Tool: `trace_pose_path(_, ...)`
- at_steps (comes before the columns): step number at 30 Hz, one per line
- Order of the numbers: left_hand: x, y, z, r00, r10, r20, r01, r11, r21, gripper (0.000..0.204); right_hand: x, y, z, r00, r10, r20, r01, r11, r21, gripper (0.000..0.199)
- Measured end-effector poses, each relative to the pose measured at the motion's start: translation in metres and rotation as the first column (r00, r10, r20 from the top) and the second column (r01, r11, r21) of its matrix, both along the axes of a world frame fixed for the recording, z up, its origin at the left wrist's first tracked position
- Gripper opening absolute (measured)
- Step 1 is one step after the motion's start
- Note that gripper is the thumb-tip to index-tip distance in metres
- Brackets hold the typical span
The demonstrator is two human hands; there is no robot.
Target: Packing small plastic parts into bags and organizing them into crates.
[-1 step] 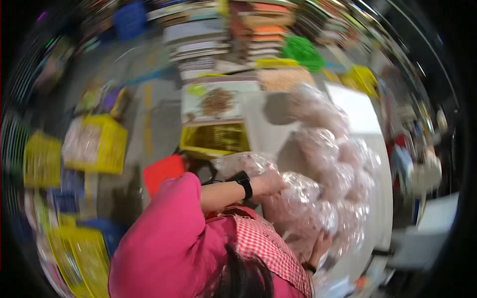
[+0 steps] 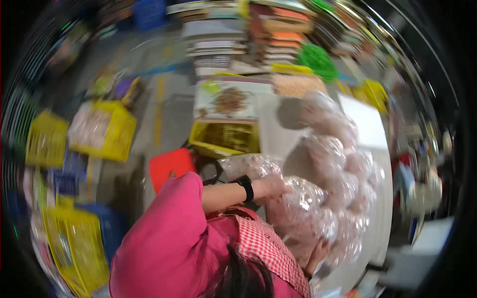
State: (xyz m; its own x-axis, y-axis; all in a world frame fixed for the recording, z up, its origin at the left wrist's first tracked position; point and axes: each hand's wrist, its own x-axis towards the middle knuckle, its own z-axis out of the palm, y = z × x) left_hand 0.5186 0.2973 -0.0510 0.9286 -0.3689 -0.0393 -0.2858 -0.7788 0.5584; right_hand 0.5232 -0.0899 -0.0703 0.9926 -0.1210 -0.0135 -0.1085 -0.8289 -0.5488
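Head view, the only one we are cataloguing.

Item, change: we are seeing the surroundings sitting slightly further right in the frame than an instant earlier, while both hands are staying at the same bags. We are judging that the head is turning (the camera, more than the goods, is moving), so the handling is probably remaining at the same stage; we are noting no bag newly lifted away.

Item, left hand (image 2: 271,186), with a black watch (image 2: 245,187) at the wrist: it is reaching over the near left part of the tabletop (image 2: 271,133), its fingers bending over a clear plastic bag (image 2: 302,192). They are apparently touching the film; blur is keeping us from telling whether they are gripping it.

Item, right hand (image 2: 319,252): it is resting closer to the near edge, fingers spreading against a second bag (image 2: 320,222). We are unable to tell whether it is grasping or only steadying.

Item, further bags (image 2: 330,116), pale pinkish inside, contents unclear: they are crowding the right half, running from the near edge toward the far right corner, where a white board (image 2: 365,121) is lying.

Item, yellow basket (image 2: 198,133): it is standing by the left edge, a red flat-topped object (image 2: 171,168) sitting further out.
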Motion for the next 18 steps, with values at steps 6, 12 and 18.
trace_pose_path(6,-0.178,-0.001,-0.060,0.776,0.625,0.086,-0.596,0.772,-0.222,0.019,-0.020,0.023,0.005,0.953,0.297,0.069,-0.293,0.833,0.468,0.040)
trace_pose_path(12,-0.361,0.018,-0.017,0.453,0.891,0.026,-0.886,0.453,-0.099,0.024,-0.021,0.097,0.031,0.799,0.599,-0.059,-0.571,0.786,0.236,0.051)
trace_pose_path(18,-0.532,0.048,0.012,-0.031,0.998,-0.052,-0.999,-0.030,0.012,0.036,-0.075,0.245,0.043,0.572,0.820,-0.010,-0.787,0.552,0.277,0.039)
